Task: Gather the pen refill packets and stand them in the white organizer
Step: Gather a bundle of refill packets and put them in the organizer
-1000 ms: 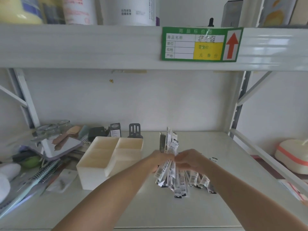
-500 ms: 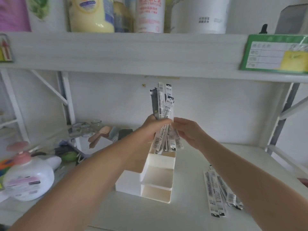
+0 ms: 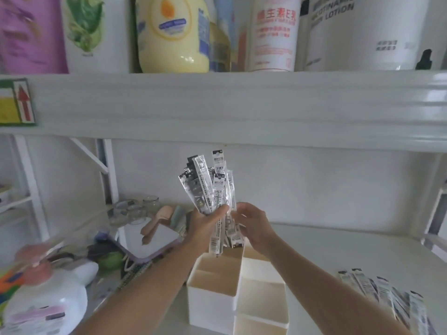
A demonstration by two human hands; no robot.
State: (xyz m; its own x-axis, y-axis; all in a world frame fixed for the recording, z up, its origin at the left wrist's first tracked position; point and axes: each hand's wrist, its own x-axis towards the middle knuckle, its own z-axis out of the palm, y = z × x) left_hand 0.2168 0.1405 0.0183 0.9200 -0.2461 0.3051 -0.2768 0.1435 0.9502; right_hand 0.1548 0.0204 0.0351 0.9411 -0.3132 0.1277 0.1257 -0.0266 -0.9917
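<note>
From the head camera, the one view there is: the left hand [image 3: 205, 223] has the bundle of pen refill packets [image 3: 212, 199] clamped in its grip, fingers pressed around the middle of the sheaf, which stands nearly upright with its tops fanned toward twelve o'clock. The right hand [image 3: 254, 226] sits just beside it at three o'clock, fingers loosely curled against the sleeves; whether it pinches any or only steadies them, I cannot tell. The bundle's lower ends hang just above the far compartment of the white organizer [image 3: 217, 286], perhaps touching its rim. So I'd say the task is at the point of lowering them in.

A second ago both hands were bunching the packets down on the shelf, to the right of the organizer. Half a second ago the sheaf was already lifted over the box. Now it is a little lower against it, and the right hand looks to have loosened.

A loose row of packets [image 3: 387, 296] lies on the shelf at four o'clock, well apart, so another gather seems needed.
</note>
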